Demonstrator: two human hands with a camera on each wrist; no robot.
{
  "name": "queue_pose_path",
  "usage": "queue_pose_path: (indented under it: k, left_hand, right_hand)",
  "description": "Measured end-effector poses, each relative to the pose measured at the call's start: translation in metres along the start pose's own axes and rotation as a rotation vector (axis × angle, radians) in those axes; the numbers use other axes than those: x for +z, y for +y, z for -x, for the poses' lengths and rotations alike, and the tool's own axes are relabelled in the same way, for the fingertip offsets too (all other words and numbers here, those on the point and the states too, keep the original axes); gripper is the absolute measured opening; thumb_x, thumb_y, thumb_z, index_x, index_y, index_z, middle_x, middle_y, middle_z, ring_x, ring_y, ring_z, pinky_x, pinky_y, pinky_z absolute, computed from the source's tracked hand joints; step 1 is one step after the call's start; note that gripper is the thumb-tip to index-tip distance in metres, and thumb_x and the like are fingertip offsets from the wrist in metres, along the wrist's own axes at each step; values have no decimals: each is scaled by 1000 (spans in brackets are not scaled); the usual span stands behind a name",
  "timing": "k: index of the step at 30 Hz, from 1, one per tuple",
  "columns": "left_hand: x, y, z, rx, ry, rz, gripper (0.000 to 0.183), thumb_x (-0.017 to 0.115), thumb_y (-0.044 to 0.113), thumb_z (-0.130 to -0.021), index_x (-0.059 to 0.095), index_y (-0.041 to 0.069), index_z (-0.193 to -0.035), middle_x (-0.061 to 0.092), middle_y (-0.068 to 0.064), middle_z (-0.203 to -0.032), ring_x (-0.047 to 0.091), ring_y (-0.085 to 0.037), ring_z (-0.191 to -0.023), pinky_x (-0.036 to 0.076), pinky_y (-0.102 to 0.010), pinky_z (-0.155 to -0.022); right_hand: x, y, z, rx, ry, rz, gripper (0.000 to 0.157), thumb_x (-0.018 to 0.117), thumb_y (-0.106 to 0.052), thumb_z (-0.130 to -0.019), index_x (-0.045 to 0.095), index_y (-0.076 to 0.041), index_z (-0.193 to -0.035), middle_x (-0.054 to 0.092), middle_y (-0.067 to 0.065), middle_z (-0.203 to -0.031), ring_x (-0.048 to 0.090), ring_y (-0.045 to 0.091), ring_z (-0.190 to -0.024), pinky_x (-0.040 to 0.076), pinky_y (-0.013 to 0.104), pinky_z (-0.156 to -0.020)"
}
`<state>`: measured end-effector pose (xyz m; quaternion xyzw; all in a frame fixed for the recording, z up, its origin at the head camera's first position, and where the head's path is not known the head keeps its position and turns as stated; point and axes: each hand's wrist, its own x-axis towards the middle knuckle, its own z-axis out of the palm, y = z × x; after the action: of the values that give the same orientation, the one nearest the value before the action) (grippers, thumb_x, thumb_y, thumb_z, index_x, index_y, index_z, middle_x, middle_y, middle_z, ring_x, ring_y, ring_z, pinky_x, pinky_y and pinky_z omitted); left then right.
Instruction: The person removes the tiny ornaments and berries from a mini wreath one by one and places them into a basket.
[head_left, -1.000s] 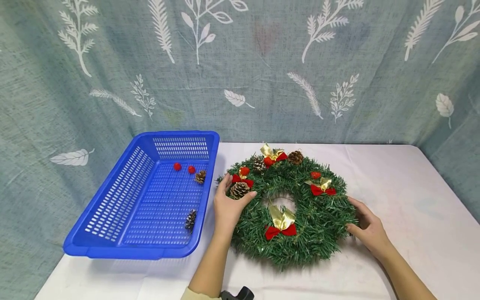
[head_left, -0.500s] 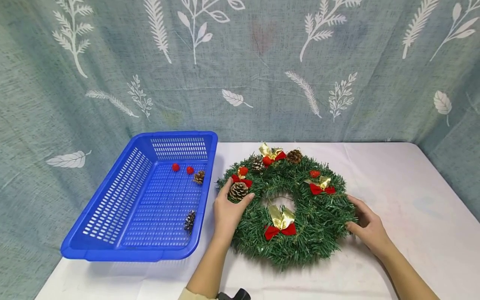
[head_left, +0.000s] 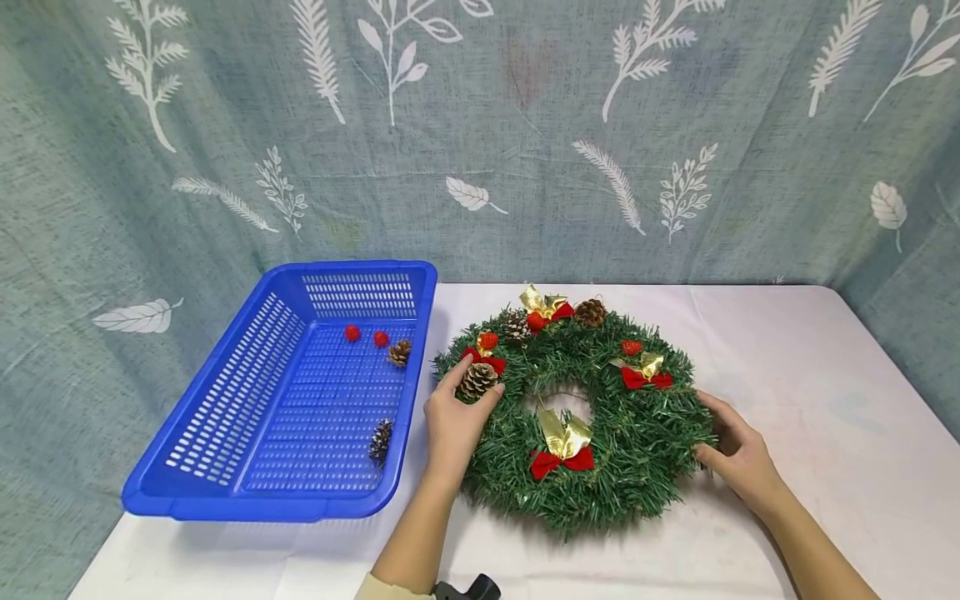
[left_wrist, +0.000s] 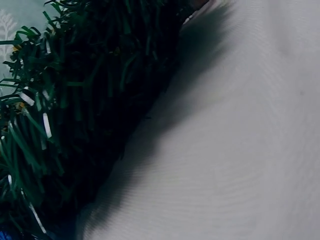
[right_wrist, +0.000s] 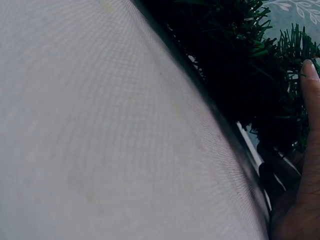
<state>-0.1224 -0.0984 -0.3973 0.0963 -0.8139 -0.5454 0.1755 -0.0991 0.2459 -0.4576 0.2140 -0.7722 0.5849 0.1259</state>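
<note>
A green Christmas wreath (head_left: 622,442) lies flat on the white table, decorated with red-and-gold bows, pinecones and red berries. My left hand (head_left: 455,425) is at the wreath's left side, its thumb and fingers around a pinecone (head_left: 477,381) just below a red bow (head_left: 491,364). At the right edge, my right hand (head_left: 742,458) grips the wreath, thumb above and fingers partly hidden. In the right wrist view the thumb (right_wrist: 311,95) rests against the green needles. The left wrist view shows the wreath's dark underside (left_wrist: 100,115), with the left fingers out of sight.
Left of the wreath stands a blue plastic basket (head_left: 138,492). Inside are two red berries (head_left: 352,333), a brown pinecone (head_left: 400,353) and a frosted pinecone (head_left: 380,442). Behind the table (head_left: 817,383) hangs a grey-green leaf-patterned curtain (head_left: 525,200).
The left fingers and thumb have drawn slightly closer around the pinecone. The right hand and the wreath keep their places; the head view shifts slightly.
</note>
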Motion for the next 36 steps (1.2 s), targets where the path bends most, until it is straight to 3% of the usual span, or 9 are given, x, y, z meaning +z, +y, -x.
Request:
queue_pose_path:
  k: [5,10,16,19,25,36]
  left_hand:
    - [-4,2,-2,-15,1,41,55,84,22,-70,65,14,-121,59,-13,-128,46,-34,-127,38,-53,-104]
    - [-8,2,-3,-37,-14,109,56,86,23,-68,65,14,-119,60,-13,-126,52,-33,-122,45,-49,-99]
    - [-8,2,-4,-70,5,157,57,86,26,-69,65,17,-121,56,-11,-132,49,-32,-126,42,-46,-102]
    - [-7,1,-4,-58,26,218,56,85,25,-70,64,14,-121,59,-11,-128,55,-28,-120,47,-43,-98]
    - [-5,5,-3,-39,41,338,56,83,21,-73,62,9,-124,62,-11,-122,59,-23,-113,52,-38,-91]
    - [-9,12,-2,-3,43,375,53,81,19,-76,61,9,-124,64,-9,-117,61,-19,-105,51,-22,-83]
  right_hand:
    - [0,-1,0,10,-7,-8,70,61,16,-79,39,-2,-143,47,-20,-131,46,-2,-96,39,8,-77]
    - [0,-1,1,24,-7,8,70,62,15,-79,38,-1,-143,46,-21,-132,47,-4,-102,39,5,-82]
    - [2,-1,2,26,7,14,71,62,16,-78,39,-2,-142,51,-17,-115,44,2,-85,37,13,-69]
    - [2,-1,1,28,0,23,71,61,16,-78,39,-3,-143,49,-15,-109,41,4,-81,35,18,-65]
    - [1,-2,2,11,13,6,71,59,20,-76,39,1,-142,51,-16,-111,44,1,-82,37,14,-67]
    - [1,-6,0,29,6,70,70,62,15,-77,39,0,-142,49,-20,-118,48,-2,-88,41,8,-75]
